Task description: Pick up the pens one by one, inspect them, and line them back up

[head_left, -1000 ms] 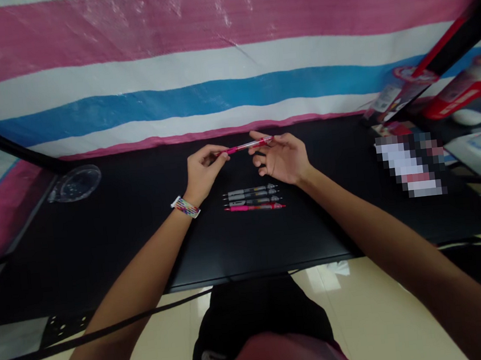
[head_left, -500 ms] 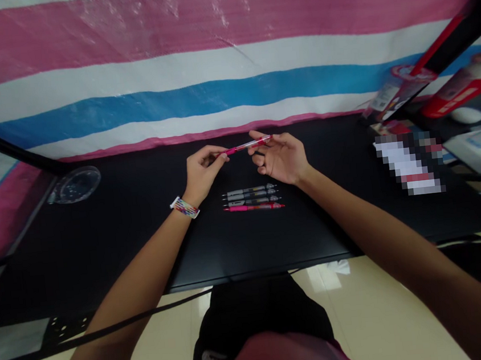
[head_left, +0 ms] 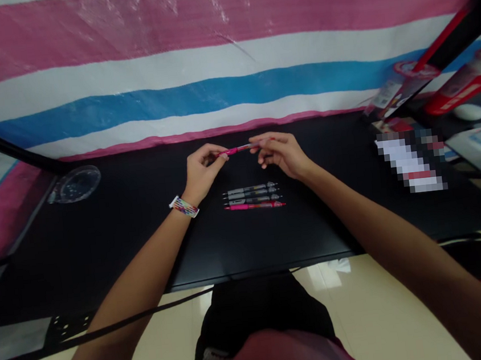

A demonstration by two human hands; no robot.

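Observation:
Both hands hold one pink pen level above the black table. My left hand, with a colourful band at the wrist, pinches its left end between thumb and fingers. At the right end, the fingers of my right hand close around the barrel and partly cover it. Below the hands, several pens lie parallel in a short stack of rows: grey-gripped clear pens with dark tips, and nearest the table's front edge a pink pen.
A clear round plastic lid lies at the table's left. At the right stand a clear cup and a red container, near a white rounded object and a blurred-out packet. A striped sheet hangs behind.
The fingers of my right hand have turned from spread and palm-up to closed over the pen's right end. My left hand has kept its pinch on the pen.

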